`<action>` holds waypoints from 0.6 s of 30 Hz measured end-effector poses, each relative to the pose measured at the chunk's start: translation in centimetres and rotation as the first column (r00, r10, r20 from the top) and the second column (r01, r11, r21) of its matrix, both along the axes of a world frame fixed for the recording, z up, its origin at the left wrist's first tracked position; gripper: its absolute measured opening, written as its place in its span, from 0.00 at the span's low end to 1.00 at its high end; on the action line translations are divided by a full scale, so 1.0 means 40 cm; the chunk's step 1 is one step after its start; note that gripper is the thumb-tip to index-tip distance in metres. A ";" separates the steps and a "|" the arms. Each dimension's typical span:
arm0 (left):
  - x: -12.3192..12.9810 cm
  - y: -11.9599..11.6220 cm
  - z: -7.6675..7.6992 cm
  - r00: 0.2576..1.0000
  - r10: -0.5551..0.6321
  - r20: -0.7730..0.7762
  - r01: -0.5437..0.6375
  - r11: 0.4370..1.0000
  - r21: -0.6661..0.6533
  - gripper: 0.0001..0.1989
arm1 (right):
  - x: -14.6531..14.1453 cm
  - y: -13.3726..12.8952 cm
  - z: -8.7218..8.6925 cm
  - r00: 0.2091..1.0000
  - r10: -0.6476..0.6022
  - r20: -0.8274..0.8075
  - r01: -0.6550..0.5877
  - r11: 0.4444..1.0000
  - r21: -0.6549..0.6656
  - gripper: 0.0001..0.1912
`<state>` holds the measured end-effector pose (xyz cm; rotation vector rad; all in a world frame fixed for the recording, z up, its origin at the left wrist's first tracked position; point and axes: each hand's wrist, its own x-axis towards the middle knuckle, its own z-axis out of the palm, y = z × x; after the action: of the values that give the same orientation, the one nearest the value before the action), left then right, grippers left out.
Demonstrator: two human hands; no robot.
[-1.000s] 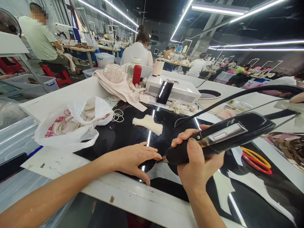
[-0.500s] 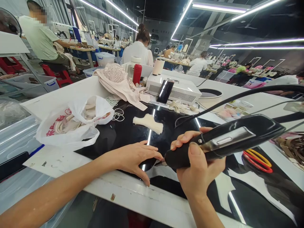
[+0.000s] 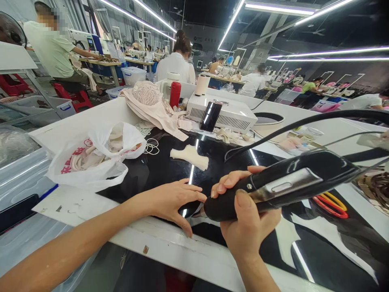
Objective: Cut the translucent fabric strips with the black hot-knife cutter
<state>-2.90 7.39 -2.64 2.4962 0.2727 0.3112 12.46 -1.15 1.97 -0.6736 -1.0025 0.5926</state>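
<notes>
In my right hand (image 3: 249, 219) is a black corded handheld tool (image 3: 279, 182) with a silver lever, its metal tip pointing left and down near the glossy black tabletop (image 3: 146, 178). My left hand (image 3: 176, 202) rests on that surface with fingers spread and nothing gripped. Its index fingertip is close to the tool's front end, and the tip lies between thumb and index finger. Beyond the hands lies a cream fabric piece (image 3: 190, 157). Pale cut pieces (image 3: 285, 239) are at the right, under and beside the right forearm.
A white plastic bag (image 3: 91, 162) of fabric lies at the left. Behind are beige garments (image 3: 148, 101), a red bottle (image 3: 175, 94), a phone (image 3: 211, 116) and a white box machine (image 3: 237, 117). Red and yellow rings (image 3: 331, 206) sit right. A thick cable arches overhead; people work farther off.
My right hand and the tool have moved slightly left, bringing the tip further between my left thumb and index finger. The left hand has barely moved.
</notes>
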 end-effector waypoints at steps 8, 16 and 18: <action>0.000 -0.002 0.006 1.000 0.001 0.012 -0.001 0.999 -0.032 0.42 | -0.010 -0.003 -0.005 1.000 0.025 0.013 -0.025 0.999 -0.019 0.15; -0.019 0.002 0.008 0.998 -0.014 0.060 0.009 0.996 0.085 0.11 | 0.037 0.004 0.034 0.995 -0.094 -0.016 0.095 0.995 0.015 0.17; -0.025 0.010 0.008 0.998 -0.009 0.061 0.001 0.991 0.134 0.05 | 0.057 0.009 0.041 0.990 -0.143 -0.017 0.144 0.989 0.024 0.17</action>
<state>-3.89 7.81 -2.30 2.6132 0.2267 0.4158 14.76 -0.80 3.60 -0.7116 -0.9370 0.4579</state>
